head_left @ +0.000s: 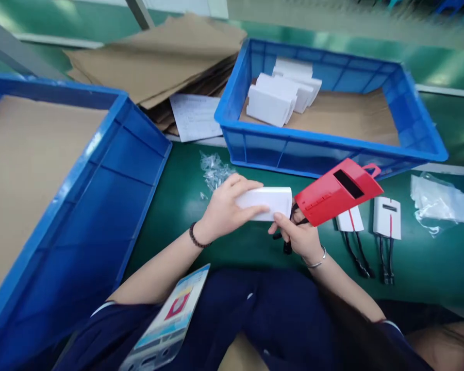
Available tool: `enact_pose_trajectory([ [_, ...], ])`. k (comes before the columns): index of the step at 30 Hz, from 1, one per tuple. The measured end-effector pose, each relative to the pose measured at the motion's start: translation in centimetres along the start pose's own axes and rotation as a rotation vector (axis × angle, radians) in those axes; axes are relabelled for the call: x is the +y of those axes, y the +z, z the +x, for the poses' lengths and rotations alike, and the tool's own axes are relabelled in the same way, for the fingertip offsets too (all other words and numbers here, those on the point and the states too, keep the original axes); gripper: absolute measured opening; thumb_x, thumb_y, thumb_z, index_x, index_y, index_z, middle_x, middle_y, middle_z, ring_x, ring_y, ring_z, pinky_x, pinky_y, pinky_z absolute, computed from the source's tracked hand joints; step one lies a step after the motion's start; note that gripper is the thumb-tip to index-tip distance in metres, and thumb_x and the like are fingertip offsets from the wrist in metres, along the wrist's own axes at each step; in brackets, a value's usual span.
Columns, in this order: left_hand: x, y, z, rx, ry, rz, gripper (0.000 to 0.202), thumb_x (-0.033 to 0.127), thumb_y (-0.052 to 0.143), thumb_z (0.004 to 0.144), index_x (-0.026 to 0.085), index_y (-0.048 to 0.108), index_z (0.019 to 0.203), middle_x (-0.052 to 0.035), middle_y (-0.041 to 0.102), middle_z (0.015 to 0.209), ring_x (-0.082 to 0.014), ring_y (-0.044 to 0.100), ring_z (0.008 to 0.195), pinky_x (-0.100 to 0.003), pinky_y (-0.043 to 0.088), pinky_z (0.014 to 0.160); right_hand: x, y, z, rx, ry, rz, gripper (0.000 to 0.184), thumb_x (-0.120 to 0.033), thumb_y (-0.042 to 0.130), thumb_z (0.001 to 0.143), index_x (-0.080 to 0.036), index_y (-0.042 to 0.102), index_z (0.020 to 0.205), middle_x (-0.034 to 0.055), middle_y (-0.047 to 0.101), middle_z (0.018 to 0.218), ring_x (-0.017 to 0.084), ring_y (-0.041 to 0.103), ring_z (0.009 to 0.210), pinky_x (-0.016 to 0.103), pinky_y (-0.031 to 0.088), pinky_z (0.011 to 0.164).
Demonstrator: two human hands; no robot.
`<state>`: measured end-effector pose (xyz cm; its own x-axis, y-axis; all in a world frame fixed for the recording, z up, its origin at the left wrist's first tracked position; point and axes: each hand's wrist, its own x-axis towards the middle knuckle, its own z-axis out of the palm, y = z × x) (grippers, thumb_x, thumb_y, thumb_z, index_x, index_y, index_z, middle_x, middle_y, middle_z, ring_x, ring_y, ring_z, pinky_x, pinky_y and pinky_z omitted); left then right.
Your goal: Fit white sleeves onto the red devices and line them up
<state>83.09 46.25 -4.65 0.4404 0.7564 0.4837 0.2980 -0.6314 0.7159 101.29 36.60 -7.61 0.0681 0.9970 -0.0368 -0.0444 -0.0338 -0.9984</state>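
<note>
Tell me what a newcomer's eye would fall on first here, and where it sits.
Probably the bright red case, tilted beside the right hand, since its colour stands out against the blue, white and green. Next would come the plain white case in the middle, gripped by the left hand and touched by the right thumb. Beyond them, the blue bin holds white pieces toward its left end.

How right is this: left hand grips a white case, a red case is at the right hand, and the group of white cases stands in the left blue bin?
Wrong bin. The head view shows the group of white cases in the right blue bin. The rest holds: the left hand grips a white case, and a red case is at the right hand.
</note>
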Motion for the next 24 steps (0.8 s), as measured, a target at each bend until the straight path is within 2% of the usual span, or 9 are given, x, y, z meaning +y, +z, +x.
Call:
enact_pose_trajectory([
  [3, -3.4, 0.1, -0.6, 0.17, -0.266, -0.219, 0.043, 0.062, 0.059, 0.09, 0.023, 0.072, 0.077, -0.0043, 0.069, 0.072, -0.0176, 0.064, 0.065, -0.036, 0.056, 0.063, 1.2, 0.6, -0.4, 0.013, 0.042, 0.094, 0.041, -0.047, 0.074, 0.086, -0.018, 0.056, 0.063, 0.0032, 0.069, 0.056, 0.006, 0.043, 0.033, 0.022, 0.031, 0.034],
  [5, -5.2, -0.9, -0.8, 0.352, -0.454, -0.381, 0.04, 0.062, 0.062, 0.089, 0.023, 0.069, 0.081, -0.0025, 0.068, 0.074, -0.014, 0.061, 0.061, -0.031, 0.055, 0.059, 1.5, 0.6, -0.4, 0.065, 0.042, 0.162, 0.034, -0.045, 0.076, 0.085, -0.017, 0.06, 0.073, 0.0032, 0.072, 0.061, 0.006, 0.043, 0.033, 0.021, 0.029, 0.033],
  [7, -5.7, -2.0, -1.4, 0.501, -0.497, -0.455, 0.034, 0.059, 0.069, 0.086, 0.025, 0.067, 0.091, -0.0017, 0.07, 0.085, -0.0134, 0.064, 0.069, -0.028, 0.057, 0.063, 1.5, 0.6, -0.4, 0.099, 0.055, 0.18, 0.031, -0.042, 0.077, 0.084, -0.016, 0.061, 0.078, 0.0031, 0.072, 0.062, 0.006, 0.043, 0.033, 0.022, 0.03, 0.033],
  [9, -4.9, -2.2, -2.5, 0.431, -0.461, -0.474, 0.038, 0.056, 0.075, 0.081, 0.026, 0.066, 0.102, -0.0029, 0.07, 0.1, -0.0165, 0.067, 0.085, -0.03, 0.059, 0.072, 1.5, 0.6, -0.3, 0.1, 0.082, 0.183, 0.03, -0.041, 0.078, 0.084, -0.016, 0.062, 0.082, 0.0009, 0.069, 0.06, 0.006, 0.042, 0.033, 0.022, 0.029, 0.032],
  [13, -1.3, -0.1, -5.1, 0.043, -0.455, -0.525, 0.057, 0.052, 0.081, 0.076, 0.025, 0.061, 0.122, -0.0059, 0.067, 0.105, -0.0209, 0.068, 0.088, -0.032, 0.06, 0.069, 2.2, 1.4, 0.3, 0.15, 0.02, 0.077, 0.038, -0.047, 0.082, 0.077, -0.019, 0.063, 0.093, -0.0012, 0.067, 0.07, 0.009, 0.052, 0.044, 0.022, 0.039, 0.038],
  [16, 0.7, 1.5, -6.4, 0.112, -0.47, -0.427, 0.049, 0.048, 0.075, 0.083, 0.023, 0.06, 0.122, -0.008, 0.065, 0.111, -0.021, 0.067, 0.09, -0.031, 0.06, 0.068, 3.0, 1.9, 1.2, 0.27, -0.133, -0.058, 0.062, -0.049, 0.091, 0.061, -0.021, 0.06, 0.107, 0.0062, 0.069, 0.102, 0.019, 0.067, 0.084, 0.031, 0.058, 0.066],
  [18, 1.3, 1.6, -6.8, 0.163, -0.475, -0.411, 0.048, 0.046, 0.075, 0.083, 0.023, 0.06, 0.122, -0.009, 0.062, 0.118, -0.0217, 0.066, 0.094, -0.032, 0.061, 0.07, 3.6, 1.7, 2.0, 0.321, -0.189, -0.143, 0.057, -0.052, 0.086, 0.067, -0.021, 0.06, 0.106, 0.0069, 0.068, 0.103, 0.022, 0.066, 0.091, 0.036, 0.058, 0.075],
  [21, 1.2, 0.7, -6.8, 0.173, -0.528, -0.528, 0.048, 0.045, 0.078, 0.08, 0.025, 0.059, 0.119, -0.0069, 0.061, 0.11, -0.0206, 0.066, 0.088, -0.034, 0.062, 0.067, 4.0, 0.6, 3.1, 0.426, -0.224, -0.183, 0.034, -0.053, 0.071, 0.084, -0.022, 0.061, 0.094, 0.0012, 0.064, 0.08, 0.014, 0.059, 0.065, 0.03, 0.051, 0.058],
  [24, 0.5, -0.5, -7.0, 0.191, -0.57, -0.58, 0.046, 0.044, 0.079, 0.079, 0.026, 0.059, 0.116, -0.0045, 0.06, 0.103, -0.02, 0.065, 0.086, -0.035, 0.063, 0.069, 3.6, -0.2, 3.7, 0.46, -0.172, 0.02, 0.033, -0.052, 0.067, 0.087, -0.022, 0.056, 0.08, -0.007, 0.05, 0.055, 0.007, 0.038, 0.04, 0.022, 0.03, 0.039],
])
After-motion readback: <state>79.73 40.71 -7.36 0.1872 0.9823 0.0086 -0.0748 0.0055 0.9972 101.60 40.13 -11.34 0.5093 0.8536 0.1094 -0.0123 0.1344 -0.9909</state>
